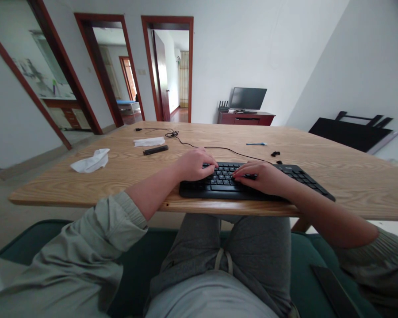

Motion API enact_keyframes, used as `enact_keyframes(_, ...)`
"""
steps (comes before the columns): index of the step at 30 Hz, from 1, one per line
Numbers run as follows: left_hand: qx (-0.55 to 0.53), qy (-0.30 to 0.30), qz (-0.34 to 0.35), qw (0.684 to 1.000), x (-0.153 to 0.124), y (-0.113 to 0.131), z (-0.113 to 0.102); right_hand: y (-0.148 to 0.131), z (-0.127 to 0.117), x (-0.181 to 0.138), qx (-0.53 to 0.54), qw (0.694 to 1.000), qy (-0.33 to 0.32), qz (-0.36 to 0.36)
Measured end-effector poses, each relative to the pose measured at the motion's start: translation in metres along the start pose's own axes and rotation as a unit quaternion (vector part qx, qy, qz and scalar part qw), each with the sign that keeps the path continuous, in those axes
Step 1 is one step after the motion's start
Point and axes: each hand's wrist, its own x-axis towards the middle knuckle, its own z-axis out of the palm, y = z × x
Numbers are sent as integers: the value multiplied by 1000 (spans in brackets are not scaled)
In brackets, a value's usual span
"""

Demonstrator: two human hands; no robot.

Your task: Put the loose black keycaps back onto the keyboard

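Observation:
A black keyboard [305, 179] lies at the near edge of a wooden table [219, 132], its cable running off to the far left. My left hand [195, 164] rests on the keyboard's upper left part, fingers curled down over the keys and back edge. My right hand [265, 177] lies across the middle of the keyboard. Its fingers are pressed together in a pinch pointing left at a key, and what they hold is hidden. Both sleeves are pushed up to the elbows.
On the table lie a crumpled tissue [91, 161], a folded tissue [149, 141], a black stick-shaped object [155, 150], a blue pen-like tool [256, 143] and small black pieces [275, 153]. A monitor [247, 98] stands on a cabinet behind. I sit on a green seat.

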Motion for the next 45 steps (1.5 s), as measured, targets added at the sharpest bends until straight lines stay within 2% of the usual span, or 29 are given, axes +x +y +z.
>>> enact_keyframes(6,-4,-16,32,999,5,12,1,0,4,-1,19,1000,15,1)
enact_keyframes(12,19,-104,97,990,14,34,6,-6,3,-7,-5,999,21,-25)
enact_keyframes(17,40,-72,109,991,10,33,13,-11,7,-13,-46,998,42,-10)
enact_keyframes(24,8,-66,120,991,10,30,17,-8,12,-14,-77,995,67,0)
enact_keyframes(37,-1,-64,124,990,10,31,17,-6,13,-13,-55,996,69,-9)
enact_keyframes(45,21,-62,92,994,7,30,17,-7,13,-11,-29,997,60,34)
